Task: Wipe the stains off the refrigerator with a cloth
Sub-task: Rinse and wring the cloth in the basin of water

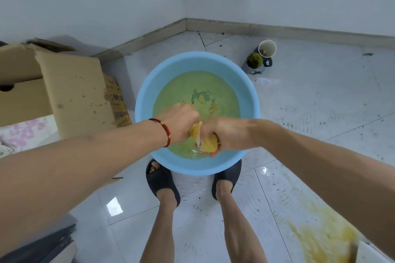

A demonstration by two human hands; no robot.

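Yellow cloth (206,142) is being wrung between both hands, directly above the near rim of a blue basin (145,100) standing on the tiled floor (310,113), toward the corner where the two walls meet. The left hand (179,121), with a red cord bracelet (165,130) at the wrist, is gripping the upper end of the cloth; the right hand (226,134) is gripping the lower bunched end. The fingers of both hands are clenched tight around the fabric. The basin is holding murky green water (192,87). The refrigerator is not in view.

Risks, as judged:
- The cloth is being rinsed in already discoloured water. Residue is likely staying in the fabric and could smear on the refrigerator rather than lift stains.
- Under-wringing would leave the cloth dripping; the floor is already looking wet and glossy, with a yellow smear (320,235) at its near right edge. A person in open slippers (160,179) could slip.
- The near rim is sitting just over both slippers; a nudge could slop water out.
- Two cups (259,55) holding dark residue are standing near the basin's far right side and could be knocked when rising.
- The cardboard box (70,89) near the basin's left side could soak up splashes.
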